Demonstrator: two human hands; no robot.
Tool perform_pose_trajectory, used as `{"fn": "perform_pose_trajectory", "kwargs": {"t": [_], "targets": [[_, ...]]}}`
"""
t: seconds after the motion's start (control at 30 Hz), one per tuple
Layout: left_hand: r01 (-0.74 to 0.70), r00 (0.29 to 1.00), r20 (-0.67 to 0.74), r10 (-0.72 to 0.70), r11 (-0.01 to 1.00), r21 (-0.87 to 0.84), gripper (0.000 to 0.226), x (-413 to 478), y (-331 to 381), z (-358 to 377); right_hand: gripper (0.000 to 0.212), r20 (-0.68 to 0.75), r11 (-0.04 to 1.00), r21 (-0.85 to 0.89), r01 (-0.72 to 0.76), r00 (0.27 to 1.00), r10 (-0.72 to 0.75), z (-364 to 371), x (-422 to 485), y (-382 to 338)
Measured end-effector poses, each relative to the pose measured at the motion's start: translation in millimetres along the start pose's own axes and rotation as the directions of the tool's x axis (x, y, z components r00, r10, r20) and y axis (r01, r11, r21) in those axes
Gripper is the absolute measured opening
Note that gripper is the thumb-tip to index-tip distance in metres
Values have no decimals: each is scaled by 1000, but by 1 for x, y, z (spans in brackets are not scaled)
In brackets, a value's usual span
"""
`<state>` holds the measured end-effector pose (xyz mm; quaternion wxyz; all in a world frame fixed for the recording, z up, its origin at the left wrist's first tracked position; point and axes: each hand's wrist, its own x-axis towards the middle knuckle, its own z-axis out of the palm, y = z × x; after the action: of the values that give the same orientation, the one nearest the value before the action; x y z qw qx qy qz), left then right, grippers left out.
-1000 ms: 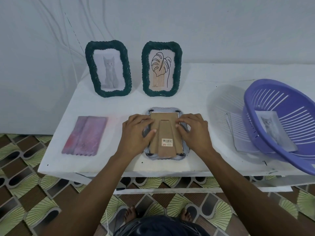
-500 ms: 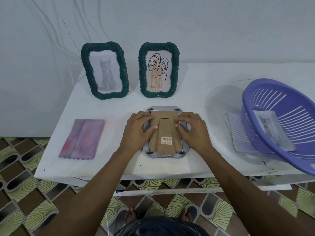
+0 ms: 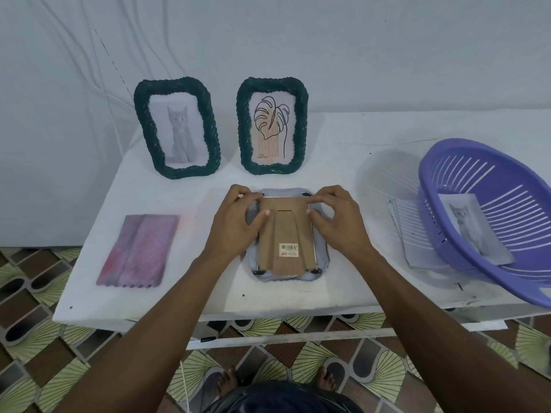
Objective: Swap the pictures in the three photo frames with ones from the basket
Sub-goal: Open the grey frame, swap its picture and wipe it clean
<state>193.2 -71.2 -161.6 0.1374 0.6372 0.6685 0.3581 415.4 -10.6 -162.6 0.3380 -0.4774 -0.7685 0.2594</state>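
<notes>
My left hand (image 3: 235,225) and right hand (image 3: 337,225) pinch the brown cardboard backing (image 3: 286,231) of the face-down grey frame (image 3: 321,257); next, probably, turning its corner clips (image 3: 306,193).

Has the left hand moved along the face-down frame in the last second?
Yes. The left hand slid away from the person, from the left edge of the face-down frame to its far left corner; the frame stayed put.
</notes>
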Motion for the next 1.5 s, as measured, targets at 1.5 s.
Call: {"fn": "perform_pose_trajectory", "kwargs": {"t": [1.5], "targets": [[-156,981,107,165,984,-87,21,-83,9,-21,24,166,989,14,144,976,-144,-26,-80,-11]]}}
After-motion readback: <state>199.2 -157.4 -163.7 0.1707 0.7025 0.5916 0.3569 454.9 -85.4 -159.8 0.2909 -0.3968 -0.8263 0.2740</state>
